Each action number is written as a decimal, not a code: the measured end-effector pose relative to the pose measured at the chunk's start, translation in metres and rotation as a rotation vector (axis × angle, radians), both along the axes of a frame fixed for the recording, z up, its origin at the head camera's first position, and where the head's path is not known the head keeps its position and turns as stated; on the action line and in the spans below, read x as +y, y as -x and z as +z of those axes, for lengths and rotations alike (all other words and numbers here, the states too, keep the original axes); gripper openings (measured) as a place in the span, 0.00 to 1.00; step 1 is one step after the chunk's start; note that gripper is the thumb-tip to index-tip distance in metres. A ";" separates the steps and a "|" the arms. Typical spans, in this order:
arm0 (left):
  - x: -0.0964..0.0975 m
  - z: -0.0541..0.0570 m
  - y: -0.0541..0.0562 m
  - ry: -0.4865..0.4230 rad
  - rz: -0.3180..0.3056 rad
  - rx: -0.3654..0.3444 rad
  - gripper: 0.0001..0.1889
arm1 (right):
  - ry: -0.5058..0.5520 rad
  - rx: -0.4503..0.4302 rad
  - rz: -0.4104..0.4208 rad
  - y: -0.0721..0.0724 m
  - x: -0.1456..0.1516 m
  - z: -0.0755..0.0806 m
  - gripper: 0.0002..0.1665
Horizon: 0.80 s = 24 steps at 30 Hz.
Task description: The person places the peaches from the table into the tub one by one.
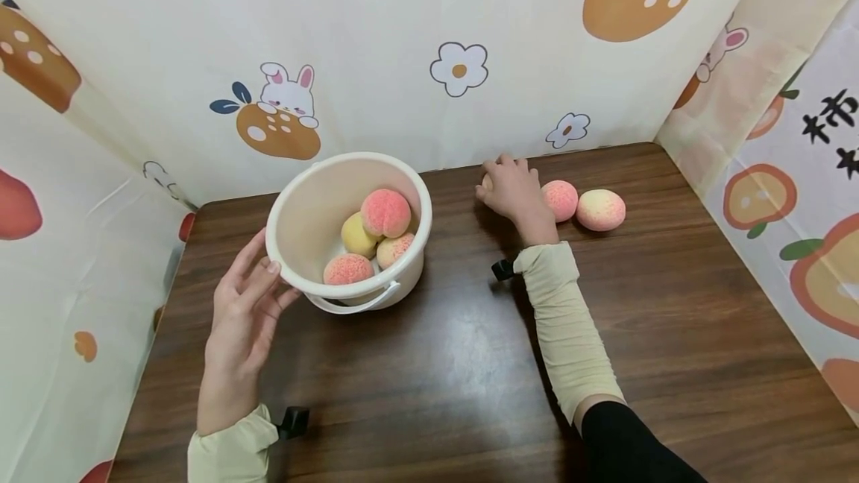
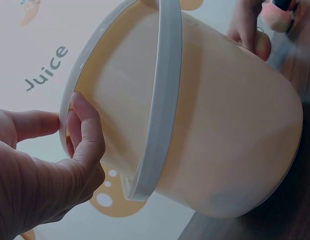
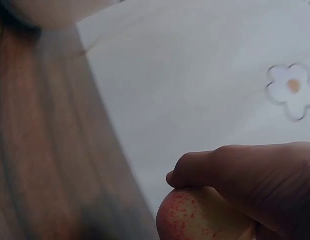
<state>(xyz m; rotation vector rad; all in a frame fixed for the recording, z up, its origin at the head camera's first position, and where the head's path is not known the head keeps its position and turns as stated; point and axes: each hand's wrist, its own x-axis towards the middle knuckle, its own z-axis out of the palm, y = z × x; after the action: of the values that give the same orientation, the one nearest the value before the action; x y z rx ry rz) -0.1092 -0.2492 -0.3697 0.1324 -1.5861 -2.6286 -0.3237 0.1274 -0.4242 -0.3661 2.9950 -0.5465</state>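
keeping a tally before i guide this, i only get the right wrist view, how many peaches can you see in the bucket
Observer: The head view shows four peaches in the white bucket.
Operator: any outside it besides the held peach
Observer: Yes, a mostly pink peach and a yellow-and-pink peach lie side by side on the wooden table, to the right of the right hand.
Operator: and what's the left hand on
Observer: It pinches the white bucket's rim, plain in the left wrist view.
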 end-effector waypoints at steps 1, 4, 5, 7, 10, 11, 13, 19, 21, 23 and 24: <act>0.000 0.000 0.000 0.002 0.000 0.000 0.31 | 0.013 0.014 0.000 -0.002 0.000 0.004 0.23; 0.000 0.001 0.000 -0.006 -0.002 0.005 0.31 | 0.046 0.057 0.001 -0.008 -0.002 0.016 0.22; 0.000 0.001 0.000 -0.009 -0.003 0.006 0.31 | 0.058 0.070 0.002 -0.010 -0.003 0.021 0.23; 0.000 0.001 0.000 -0.012 -0.004 0.005 0.31 | 0.078 0.092 0.007 -0.015 -0.003 0.029 0.23; 0.001 0.001 0.001 -0.008 -0.004 0.001 0.31 | 0.111 0.131 0.029 -0.023 -0.003 0.042 0.22; 0.001 0.001 0.001 -0.008 -0.004 -0.002 0.31 | 0.126 0.148 0.041 -0.025 -0.004 0.046 0.22; 0.001 0.001 0.001 0.001 -0.001 -0.006 0.31 | 0.159 0.191 0.070 -0.032 -0.005 0.055 0.21; -0.002 -0.001 -0.001 0.004 0.002 -0.004 0.31 | 0.255 0.365 0.156 -0.053 -0.014 0.077 0.18; -0.002 -0.001 -0.001 0.009 0.001 0.000 0.31 | 0.283 0.424 0.172 -0.060 -0.016 0.083 0.17; -0.001 -0.001 -0.001 0.005 -0.005 0.003 0.31 | 0.308 0.477 0.194 -0.067 -0.018 0.089 0.16; -0.001 -0.001 -0.001 0.004 -0.006 0.005 0.31 | 0.324 0.498 0.204 -0.070 -0.019 0.091 0.16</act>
<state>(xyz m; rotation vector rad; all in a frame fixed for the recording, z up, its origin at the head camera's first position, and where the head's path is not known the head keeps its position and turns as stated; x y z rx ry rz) -0.1082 -0.2506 -0.3710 0.1206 -1.5921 -2.6278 -0.2534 0.1080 -0.3328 -0.9468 3.2572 -1.0593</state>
